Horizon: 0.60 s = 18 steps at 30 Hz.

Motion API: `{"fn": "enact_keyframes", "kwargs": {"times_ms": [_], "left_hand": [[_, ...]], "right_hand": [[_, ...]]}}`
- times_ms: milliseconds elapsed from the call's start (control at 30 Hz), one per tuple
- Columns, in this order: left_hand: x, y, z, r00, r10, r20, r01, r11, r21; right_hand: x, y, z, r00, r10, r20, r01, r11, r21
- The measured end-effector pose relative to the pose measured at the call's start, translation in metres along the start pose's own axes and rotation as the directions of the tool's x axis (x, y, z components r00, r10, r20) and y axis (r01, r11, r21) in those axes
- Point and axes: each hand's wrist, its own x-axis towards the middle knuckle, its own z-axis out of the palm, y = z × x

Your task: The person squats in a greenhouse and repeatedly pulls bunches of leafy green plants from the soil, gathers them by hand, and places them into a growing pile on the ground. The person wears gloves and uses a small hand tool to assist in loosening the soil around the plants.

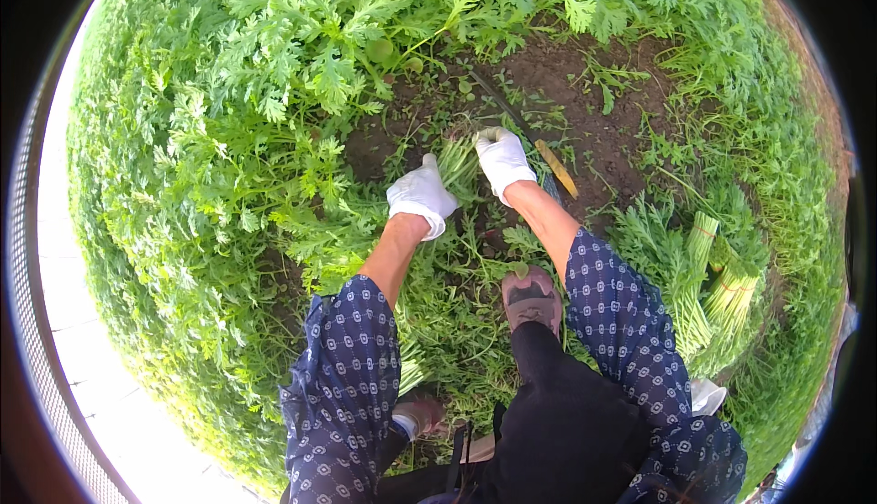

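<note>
My left hand, in a white glove, is closed around a bunch of leafy green stems, with the thumb up along them. The root ends point away from me, and the leaves hang below the hand. My right hand, also in a white glove, is at the right side of the bunch near the root ends, its fingertips bent inward; whether they pinch a stem cannot be told. Just right of it, a tool with a yellowish handle and a long dark part lies on the soil.
Dense leafy plants stand to the left and ahead. Bare soil shows at the right front. Banded bundles of cut stems lie at the right. My shoe rests on loose greens, and another stem bundle lies near the other shoe.
</note>
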Motion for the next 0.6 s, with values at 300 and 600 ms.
{"fn": "enact_keyframes", "kwargs": {"times_ms": [300, 600], "left_hand": [[0.000, -0.001, -0.004, 0.999, -0.037, -0.006, 0.038, 0.999, 0.025], [-0.052, -0.035, -0.082, 0.857, -0.075, 0.510, 0.334, 0.834, -0.439]], "right_hand": [[-0.081, 0.002, 0.008, 0.891, 0.289, 0.351, -0.397, 0.871, 0.290], [-0.158, -0.055, 0.013, 0.515, 0.135, 0.847, -0.837, 0.296, 0.461]]}}
